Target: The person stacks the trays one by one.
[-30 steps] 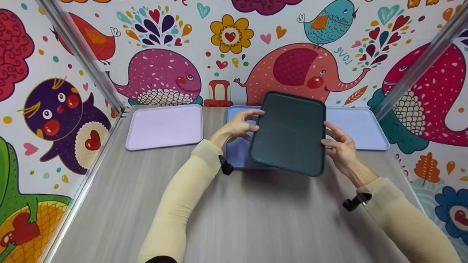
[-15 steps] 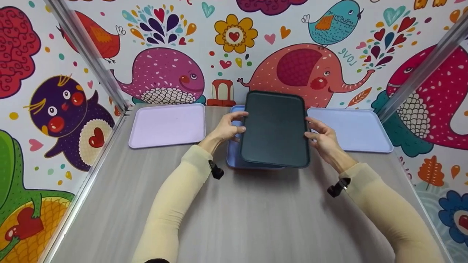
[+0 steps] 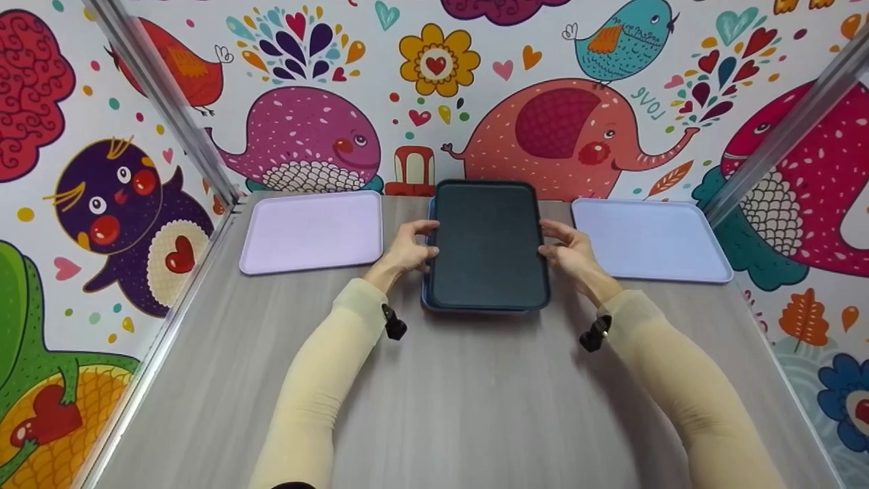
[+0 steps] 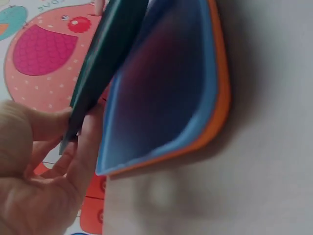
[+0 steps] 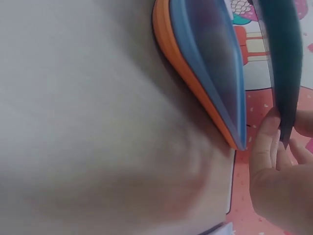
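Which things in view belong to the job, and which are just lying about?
In the job:
dark green tray, held by left hand and right hand
blue tray below it
orange tray under that

Apparently just lying about:
lilac tray
periwinkle tray

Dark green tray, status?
Left hand and right hand pinch dark green tray by opposite sides. Held above blue tray, gap visible. Nothing seen in between.

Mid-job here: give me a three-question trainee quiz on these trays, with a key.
1. Which tray do the left hand and right hand both grip?
2. What colour shows directly beneath the middle blue tray? A red; B orange; C white.
3. True or false: the lilac tray lies to the person's left of the middle blue tray.

Key:
1. The dark green tray.
2. B.
3. True.
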A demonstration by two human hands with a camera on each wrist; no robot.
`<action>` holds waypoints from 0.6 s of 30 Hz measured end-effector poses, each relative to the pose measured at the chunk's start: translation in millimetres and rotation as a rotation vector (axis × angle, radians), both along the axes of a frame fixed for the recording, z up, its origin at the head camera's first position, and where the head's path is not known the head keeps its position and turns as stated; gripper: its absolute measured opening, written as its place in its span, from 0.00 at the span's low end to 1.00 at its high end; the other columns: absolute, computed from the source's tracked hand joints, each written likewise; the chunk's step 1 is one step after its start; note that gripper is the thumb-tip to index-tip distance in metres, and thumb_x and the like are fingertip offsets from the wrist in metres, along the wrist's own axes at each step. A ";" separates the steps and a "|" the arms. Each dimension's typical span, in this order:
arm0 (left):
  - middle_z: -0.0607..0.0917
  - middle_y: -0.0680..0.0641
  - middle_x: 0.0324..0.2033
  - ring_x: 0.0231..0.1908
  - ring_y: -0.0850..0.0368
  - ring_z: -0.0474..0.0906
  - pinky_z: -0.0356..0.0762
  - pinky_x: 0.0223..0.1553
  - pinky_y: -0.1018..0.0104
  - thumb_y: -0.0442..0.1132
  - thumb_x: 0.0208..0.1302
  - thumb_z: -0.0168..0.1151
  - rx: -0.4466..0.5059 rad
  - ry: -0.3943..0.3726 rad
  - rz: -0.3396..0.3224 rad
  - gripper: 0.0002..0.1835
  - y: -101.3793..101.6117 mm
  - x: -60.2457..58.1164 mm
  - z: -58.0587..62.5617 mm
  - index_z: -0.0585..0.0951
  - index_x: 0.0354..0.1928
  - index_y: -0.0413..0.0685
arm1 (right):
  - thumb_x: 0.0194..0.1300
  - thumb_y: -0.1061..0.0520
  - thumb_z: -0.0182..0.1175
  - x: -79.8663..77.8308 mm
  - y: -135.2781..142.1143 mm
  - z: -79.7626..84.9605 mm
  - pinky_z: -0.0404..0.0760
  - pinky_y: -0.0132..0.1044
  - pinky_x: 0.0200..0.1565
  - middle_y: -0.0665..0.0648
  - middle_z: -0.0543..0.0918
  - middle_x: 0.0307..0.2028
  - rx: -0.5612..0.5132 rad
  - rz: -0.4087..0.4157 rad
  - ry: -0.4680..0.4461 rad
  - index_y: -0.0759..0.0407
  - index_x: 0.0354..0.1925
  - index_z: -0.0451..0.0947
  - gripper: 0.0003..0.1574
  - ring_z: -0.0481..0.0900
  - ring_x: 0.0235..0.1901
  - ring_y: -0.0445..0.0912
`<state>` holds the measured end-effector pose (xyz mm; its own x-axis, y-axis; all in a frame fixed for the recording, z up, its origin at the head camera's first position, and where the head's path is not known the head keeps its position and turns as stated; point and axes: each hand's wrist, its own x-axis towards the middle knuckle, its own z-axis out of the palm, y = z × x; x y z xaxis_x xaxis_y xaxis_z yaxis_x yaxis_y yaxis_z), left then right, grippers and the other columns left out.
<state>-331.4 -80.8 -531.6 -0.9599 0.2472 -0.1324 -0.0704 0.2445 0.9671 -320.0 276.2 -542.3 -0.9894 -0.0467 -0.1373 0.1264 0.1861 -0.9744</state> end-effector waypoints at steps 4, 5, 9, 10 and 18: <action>0.76 0.31 0.73 0.38 0.54 0.83 0.88 0.31 0.66 0.20 0.73 0.62 -0.042 -0.001 0.021 0.34 1.9 -4.4 -7.8 0.76 0.80 0.40 | 0.75 0.71 0.60 -6.3 -6.4 -7.8 0.80 0.27 0.39 0.69 0.77 0.78 0.089 -0.018 0.026 0.58 0.83 0.71 0.42 0.79 0.42 0.38; 0.76 0.32 0.73 0.39 0.53 0.82 0.89 0.32 0.65 0.20 0.73 0.62 -0.063 -0.001 0.026 0.34 2.4 -5.2 -9.1 0.76 0.80 0.41 | 0.75 0.71 0.60 -7.3 -7.6 -9.7 0.81 0.27 0.39 0.68 0.78 0.77 0.117 -0.022 0.030 0.58 0.83 0.72 0.42 0.79 0.42 0.38; 0.79 0.34 0.72 0.47 0.50 0.84 0.94 0.44 0.54 0.24 0.74 0.63 -0.182 0.017 0.039 0.33 2.5 -7.4 -11.7 0.77 0.79 0.45 | 0.73 0.72 0.60 -9.8 -12.7 -16.1 0.82 0.26 0.40 0.69 0.80 0.76 0.211 -0.021 0.053 0.61 0.82 0.72 0.42 0.82 0.45 0.41; 0.80 0.34 0.72 0.49 0.49 0.85 0.94 0.47 0.51 0.24 0.73 0.64 -0.216 0.030 0.040 0.33 2.5 -8.2 -12.6 0.78 0.79 0.45 | 0.73 0.72 0.60 -10.0 -14.1 -17.1 0.82 0.25 0.40 0.70 0.80 0.75 0.228 -0.019 0.061 0.62 0.82 0.72 0.42 0.83 0.46 0.42; 0.88 0.39 0.63 0.60 0.47 0.86 0.88 0.58 0.56 0.29 0.66 0.68 -0.385 0.112 0.055 0.31 -2.1 -43.9 -55.0 0.84 0.73 0.47 | 0.71 0.73 0.58 -11.0 -22.3 -26.4 0.79 0.26 0.39 0.75 0.83 0.68 0.338 -0.021 0.093 0.68 0.76 0.77 0.36 0.83 0.47 0.49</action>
<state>-375.4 -82.9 -586.6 -0.9840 0.1482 -0.0989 0.0075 0.5890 0.8081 -331.1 253.9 -568.7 -0.9987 0.0064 -0.0503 0.0468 0.4984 -0.8657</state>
